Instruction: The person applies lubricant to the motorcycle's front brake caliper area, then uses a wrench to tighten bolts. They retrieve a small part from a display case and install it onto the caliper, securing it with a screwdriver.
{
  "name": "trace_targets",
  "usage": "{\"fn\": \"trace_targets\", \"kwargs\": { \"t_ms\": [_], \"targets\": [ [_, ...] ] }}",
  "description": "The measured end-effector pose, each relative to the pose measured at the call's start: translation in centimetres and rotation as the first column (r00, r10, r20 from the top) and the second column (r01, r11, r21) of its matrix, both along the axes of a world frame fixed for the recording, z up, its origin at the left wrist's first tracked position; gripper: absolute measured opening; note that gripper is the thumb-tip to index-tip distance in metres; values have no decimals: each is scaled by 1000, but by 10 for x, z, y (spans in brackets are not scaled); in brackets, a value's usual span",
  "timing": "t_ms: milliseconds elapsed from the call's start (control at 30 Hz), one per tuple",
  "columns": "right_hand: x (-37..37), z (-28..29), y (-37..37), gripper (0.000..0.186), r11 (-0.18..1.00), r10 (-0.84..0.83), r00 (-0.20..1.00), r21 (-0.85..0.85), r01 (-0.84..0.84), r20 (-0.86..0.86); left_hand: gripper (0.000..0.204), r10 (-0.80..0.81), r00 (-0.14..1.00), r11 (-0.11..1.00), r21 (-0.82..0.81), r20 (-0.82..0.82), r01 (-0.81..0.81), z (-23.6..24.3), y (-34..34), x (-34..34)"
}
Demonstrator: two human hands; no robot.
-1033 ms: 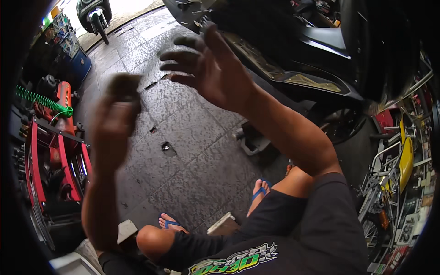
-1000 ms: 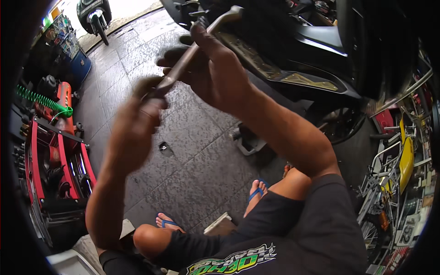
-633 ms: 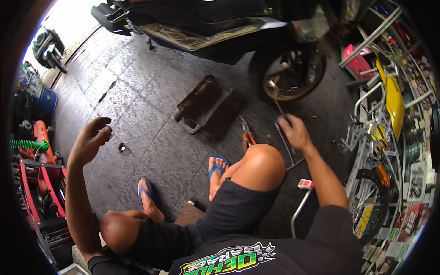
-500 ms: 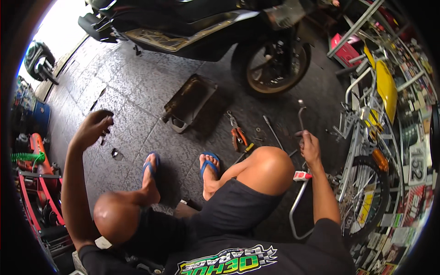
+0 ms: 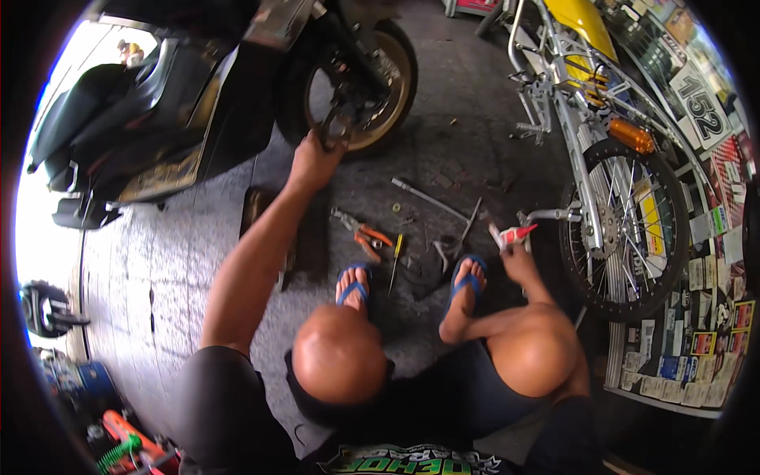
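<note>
My left hand (image 5: 317, 164) reaches up to the scooter's front wheel (image 5: 402, 79), its fingers curled on a dark part (image 5: 338, 127) that I cannot make out. Low on the right, my right hand (image 5: 516, 261) is closed on a slim metal wrench (image 5: 494, 230), blurred against a white bottle with a red cap (image 5: 518, 234). Between my hands, on the dark floor, lie orange-handled pliers (image 5: 370, 237), a yellow-handled screwdriver (image 5: 397, 252), a long metal bar (image 5: 427, 198) and several small parts.
The black scooter (image 5: 142, 119) fills the upper left, with a dark pan (image 5: 257, 218) below it. A yellow motorbike with bare frame (image 5: 578, 158) stands at right beside a sticker-covered cabinet (image 5: 689, 348). Red equipment (image 5: 127, 431) is at bottom left.
My view has turned rightward. My left hand has moved from mid-air to the front wheel and closed. My right hand, with the wrench, has lowered beside the bottle.
</note>
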State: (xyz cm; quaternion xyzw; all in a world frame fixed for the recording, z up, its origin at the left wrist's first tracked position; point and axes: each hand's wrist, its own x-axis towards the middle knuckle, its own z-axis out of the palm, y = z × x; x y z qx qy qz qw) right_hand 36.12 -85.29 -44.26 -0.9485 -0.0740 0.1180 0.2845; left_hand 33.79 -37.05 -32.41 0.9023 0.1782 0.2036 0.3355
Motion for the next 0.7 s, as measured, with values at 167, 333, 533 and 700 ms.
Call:
{"fn": "trace_targets", "kwargs": {
  "t_ms": [167,333,533,700],
  "targets": [
    [-31,-88,-27,23,945,-176,983,-286,157,-43,80,241,897,949,103,371,-297,-26,-3,97],
    [-42,-102,-29,21,908,-254,966,-355,223,-43,73,190,890,981,-122,415,-152,-33,-15,144],
    [63,-90,56,26,999,-25,996,-35,28,86,65,236,868,966,-201,438,-162,-46,3,143],
    [207,-129,123,28,992,-20,966,-117,51,257,58,143,875,988,-11,463,-156,-37,-1,144]
  ]
}}
